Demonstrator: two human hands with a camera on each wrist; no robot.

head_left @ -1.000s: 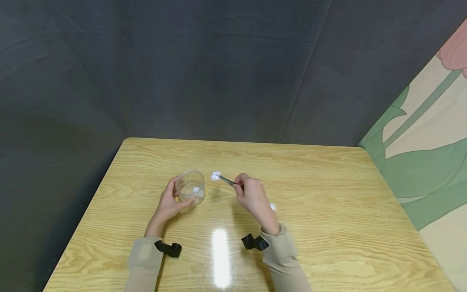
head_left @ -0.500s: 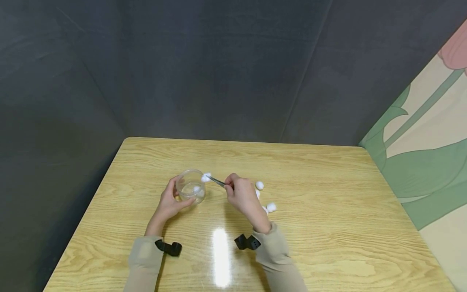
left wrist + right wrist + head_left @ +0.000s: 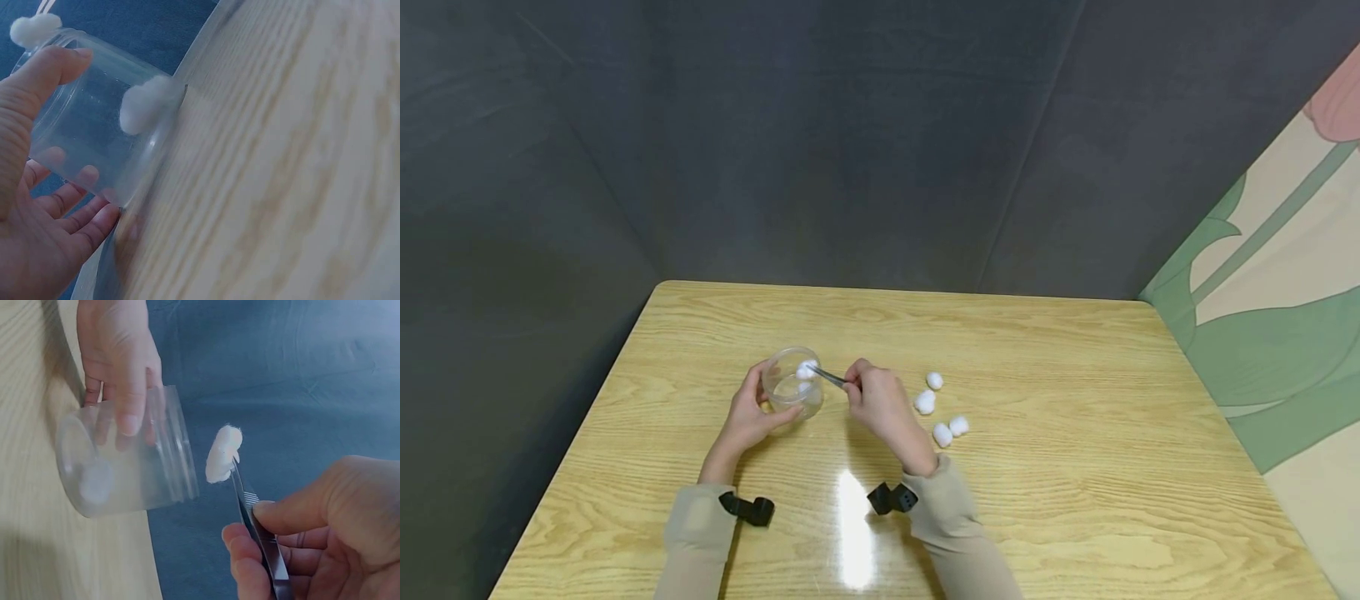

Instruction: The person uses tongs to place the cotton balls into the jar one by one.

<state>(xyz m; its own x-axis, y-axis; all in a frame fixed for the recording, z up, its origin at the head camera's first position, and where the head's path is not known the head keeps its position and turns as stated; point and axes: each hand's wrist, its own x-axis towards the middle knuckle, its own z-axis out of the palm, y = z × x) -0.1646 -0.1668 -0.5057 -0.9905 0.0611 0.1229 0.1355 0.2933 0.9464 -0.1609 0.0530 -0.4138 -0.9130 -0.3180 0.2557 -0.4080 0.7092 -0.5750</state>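
My left hand [image 3: 748,421] grips a clear plastic jar [image 3: 780,388] on the table, thumb on one side and fingers on the other. One cotton ball [image 3: 145,105] lies inside at the jar's bottom. In my right hand [image 3: 886,410] is a pair of metal tweezers [image 3: 256,528], pinched between thumb and fingers. Their tips hold another white cotton ball [image 3: 223,454], which hangs just above the jar's open mouth in the right wrist view, apart from the rim.
Several loose cotton balls [image 3: 925,402] lie on the wooden table [image 3: 1075,433] to the right of my right hand. A dark cloth [image 3: 850,167] stands behind the table and along its left side. A flowered panel [image 3: 1285,350] borders the right.
My right hand has moved left, carrying the tweezers and cotton ball from beside the jar to over its mouth. The loose cotton balls have come into sight. My left hand stays put.
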